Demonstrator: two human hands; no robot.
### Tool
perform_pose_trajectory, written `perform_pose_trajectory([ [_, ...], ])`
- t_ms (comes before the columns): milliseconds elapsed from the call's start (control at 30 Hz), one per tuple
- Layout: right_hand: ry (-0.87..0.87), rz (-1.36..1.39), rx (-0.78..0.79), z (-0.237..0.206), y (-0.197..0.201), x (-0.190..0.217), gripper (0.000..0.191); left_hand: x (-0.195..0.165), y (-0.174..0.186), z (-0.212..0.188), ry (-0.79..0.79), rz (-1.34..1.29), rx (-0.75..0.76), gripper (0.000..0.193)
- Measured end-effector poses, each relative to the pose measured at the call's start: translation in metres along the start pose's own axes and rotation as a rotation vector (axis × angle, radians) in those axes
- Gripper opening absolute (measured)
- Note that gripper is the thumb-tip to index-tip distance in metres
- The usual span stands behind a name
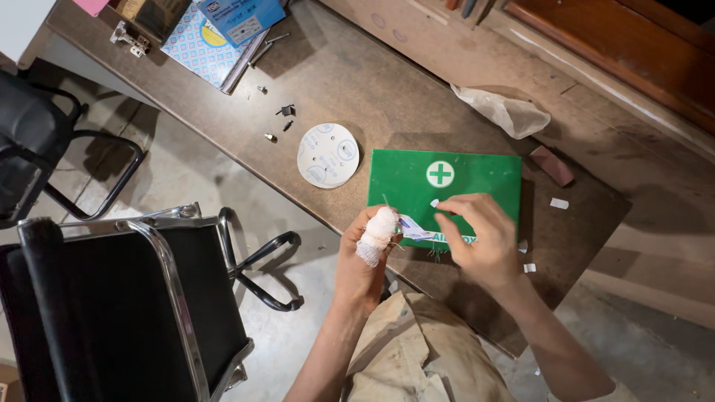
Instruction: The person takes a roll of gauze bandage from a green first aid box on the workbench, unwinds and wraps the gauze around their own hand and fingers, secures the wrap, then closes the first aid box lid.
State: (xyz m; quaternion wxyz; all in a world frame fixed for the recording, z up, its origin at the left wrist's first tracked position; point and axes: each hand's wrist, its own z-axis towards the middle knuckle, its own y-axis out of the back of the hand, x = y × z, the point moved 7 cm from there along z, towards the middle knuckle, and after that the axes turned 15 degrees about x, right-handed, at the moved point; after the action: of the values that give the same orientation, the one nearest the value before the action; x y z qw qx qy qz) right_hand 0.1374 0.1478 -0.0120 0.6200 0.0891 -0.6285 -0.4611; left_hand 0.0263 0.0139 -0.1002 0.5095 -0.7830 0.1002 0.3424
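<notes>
While the left hand (363,260) is held up over the near edge of the desk (372,82), its thumb wrapped in white gauze bandage (377,234), the right hand (477,238) pinches together on a small strip of tape or wrapper (414,229) that reaches across to the wrapped thumb. The left fingers are curled loosely, gripping nothing that I can see. Both hands hover above the green first-aid box (447,182), which lies flat near the desk's near edge, with a round white disc (328,155) just beside it to the left and a crumpled white bag (506,112) farther back. Small white scraps (558,203) lie toward the right end. My judgement is that the loose gauze could unwind if the strip slips from the pinch, and scraps so near the edge could be brushed to the floor.
</notes>
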Motion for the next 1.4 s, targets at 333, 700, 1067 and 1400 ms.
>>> perform_pose_trajectory([
  [333,-0.053,0.244,0.154,0.011,0.000,0.011,0.012,-0.001,-0.018,0.000,-0.013,0.111,0.082,0.018],
  [700,-0.234,1.134,-0.217,-0.042,-0.017,-0.042,0.008,-0.065,-0.015,-0.015,-0.313,0.232,0.070,0.037],
  [1067,-0.304,1.019,-0.203,-0.037,-0.020,-0.015,0.011,-0.023,-0.046,-0.011,-0.129,0.368,0.181,0.031],
  [1400,-0.330,0.999,0.101,-0.036,-0.018,-0.009,0.014,-0.019,-0.032,-0.007,-0.072,0.163,0.130,0.028],
])
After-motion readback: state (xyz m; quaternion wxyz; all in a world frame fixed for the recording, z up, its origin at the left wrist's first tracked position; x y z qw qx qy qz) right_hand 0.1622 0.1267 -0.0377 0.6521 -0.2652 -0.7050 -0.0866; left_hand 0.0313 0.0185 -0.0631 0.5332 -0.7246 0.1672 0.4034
